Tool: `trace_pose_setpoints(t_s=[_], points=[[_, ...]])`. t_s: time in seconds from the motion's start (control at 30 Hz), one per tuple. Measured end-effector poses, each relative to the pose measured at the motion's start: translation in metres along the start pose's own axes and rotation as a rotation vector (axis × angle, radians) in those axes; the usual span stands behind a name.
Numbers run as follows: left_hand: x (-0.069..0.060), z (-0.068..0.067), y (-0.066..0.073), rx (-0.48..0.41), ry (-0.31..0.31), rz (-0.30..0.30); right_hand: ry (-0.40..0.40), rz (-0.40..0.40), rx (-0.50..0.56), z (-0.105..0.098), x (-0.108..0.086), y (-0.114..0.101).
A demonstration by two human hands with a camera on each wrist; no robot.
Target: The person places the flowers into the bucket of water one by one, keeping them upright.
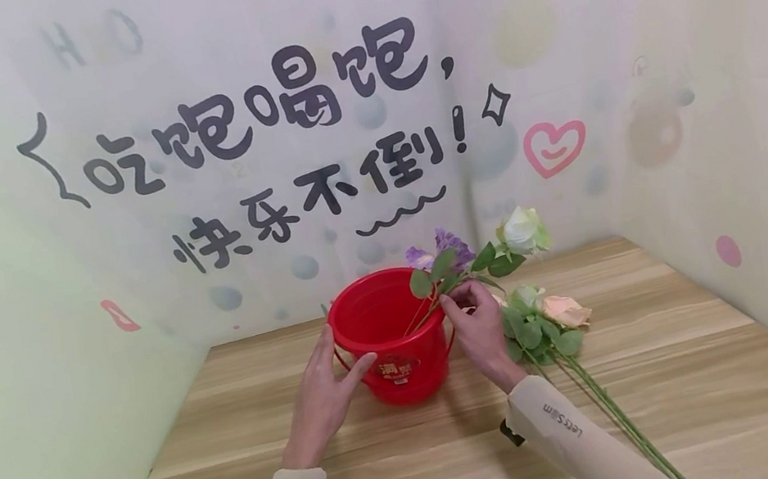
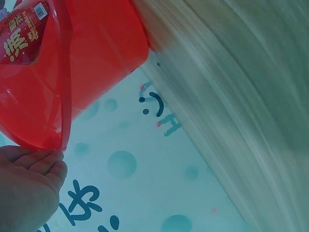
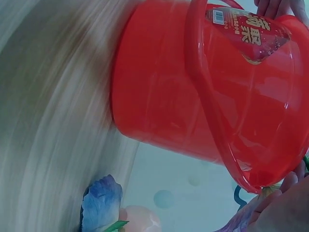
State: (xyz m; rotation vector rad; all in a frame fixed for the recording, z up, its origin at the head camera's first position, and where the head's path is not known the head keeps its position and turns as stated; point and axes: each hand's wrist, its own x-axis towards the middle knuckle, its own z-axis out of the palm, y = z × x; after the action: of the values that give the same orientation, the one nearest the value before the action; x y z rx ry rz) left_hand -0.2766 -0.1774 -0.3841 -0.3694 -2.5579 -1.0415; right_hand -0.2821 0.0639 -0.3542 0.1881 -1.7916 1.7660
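Observation:
A red plastic bucket (image 1: 404, 373) stands upright on the table, its label facing front. My left hand (image 1: 322, 402) holds it at the left rim, thumb spread across the front; in the left wrist view its fingers (image 2: 48, 162) meet the rim near the handle. At the right rim, my right hand (image 1: 479, 329) pinches artificial flower stems whose lower ends reach into the bucket. Above that hand are a purple flower (image 1: 452, 246) and a white rose (image 1: 523, 231) with green leaves (image 1: 443, 264). The right fingertips are partly hidden in the right wrist view.
On the wooden table (image 1: 404, 476), right of the bucket, lie more artificial flowers, including a peach rose (image 1: 566, 311) and a pale green-white rose (image 1: 527, 298). Their long stems (image 1: 623, 419) run toward the front edge. Printed walls (image 1: 319, 1) enclose the table's back and sides.

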Motion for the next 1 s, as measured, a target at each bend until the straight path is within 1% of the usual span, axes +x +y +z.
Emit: trace_pose_setpoints(t_s=[0.1,0.2,0.4,0.53,0.63,0.8,1.0], points=[[0.000,0.001,0.000,-0.002,0.004,0.002,0.004,0.007,-0.014,0.002,0.005,0.016],[0.000,0.001,-0.001,0.000,0.012,0.011,0.003,-0.003,-0.028,0.002,0.011,0.031],[0.000,0.001,-0.001,0.000,0.009,0.011,-0.019,-0.032,-0.047,0.000,0.012,0.030],[0.000,0.001,-0.001,-0.007,0.004,0.006,-0.018,-0.041,-0.049,-0.001,0.013,0.028],[0.000,0.001,0.000,-0.005,0.004,0.003,-0.018,-0.021,-0.068,-0.002,0.013,0.026],[0.000,0.001,0.000,-0.003,0.019,0.013,-0.050,0.035,-0.142,-0.004,0.014,0.025],[0.000,0.003,-0.001,0.001,0.030,0.030,-0.083,0.050,-0.199,-0.004,0.013,0.024]])
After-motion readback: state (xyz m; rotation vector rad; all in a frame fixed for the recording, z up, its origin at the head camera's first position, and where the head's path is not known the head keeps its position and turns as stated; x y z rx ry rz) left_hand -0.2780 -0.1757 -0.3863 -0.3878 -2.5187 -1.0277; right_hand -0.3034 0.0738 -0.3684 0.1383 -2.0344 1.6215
